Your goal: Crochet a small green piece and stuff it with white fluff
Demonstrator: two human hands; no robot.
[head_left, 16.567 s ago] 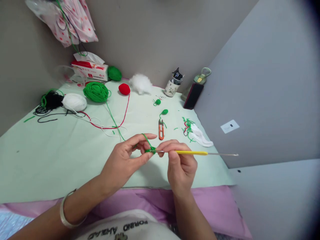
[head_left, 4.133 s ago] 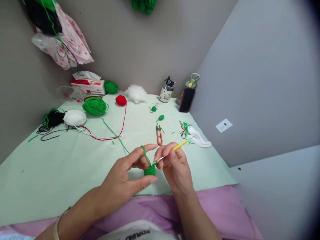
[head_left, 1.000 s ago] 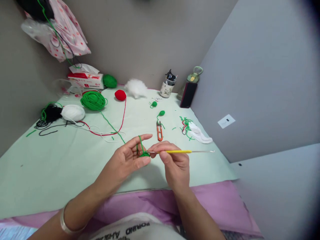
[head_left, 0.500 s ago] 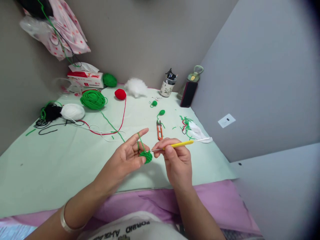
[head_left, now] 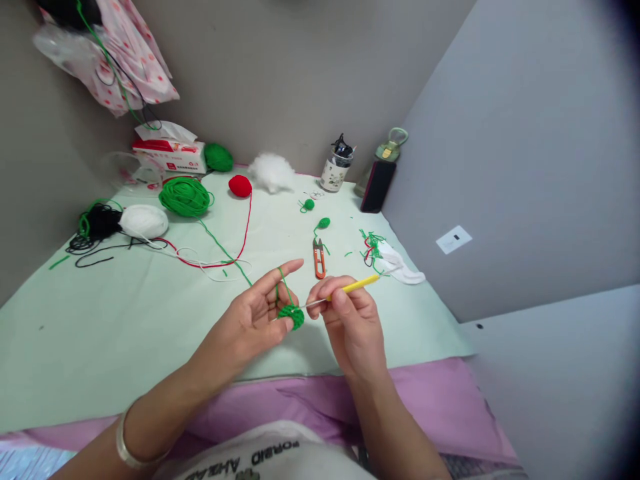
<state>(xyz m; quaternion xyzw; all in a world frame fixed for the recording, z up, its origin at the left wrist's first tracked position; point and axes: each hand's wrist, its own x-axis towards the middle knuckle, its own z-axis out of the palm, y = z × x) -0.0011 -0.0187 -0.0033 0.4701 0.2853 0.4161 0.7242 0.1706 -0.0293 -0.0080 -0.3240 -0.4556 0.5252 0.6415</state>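
A small round green crochet piece [head_left: 295, 318] is pinched between the thumb and fingers of my left hand [head_left: 253, 320]. Green yarn runs from the piece up over that hand's raised index finger. My right hand [head_left: 353, 320] grips a crochet hook [head_left: 361, 285] by its yellow handle, and the thin metal tip reaches the top of the green piece. Just beyond my hands lie orange thread snips [head_left: 319, 260]. Past them sit two small green crocheted bits, one oval [head_left: 325, 223] and one round [head_left: 309, 205].
At the left are a green yarn ball [head_left: 186, 197], white yarn [head_left: 145, 221], black yarn [head_left: 100, 223] and a tissue box [head_left: 170, 157]. Farther back stand a red ball [head_left: 241, 187], white stuffing [head_left: 273, 173], a pen cup [head_left: 335, 171] and a phone [head_left: 379, 187] against a bottle. Yarn scraps [head_left: 373, 247] lie right.
The hook has tilted, its handle end now higher and its tip slightly lower at the green piece. My left index finger has shifted a little to the right.
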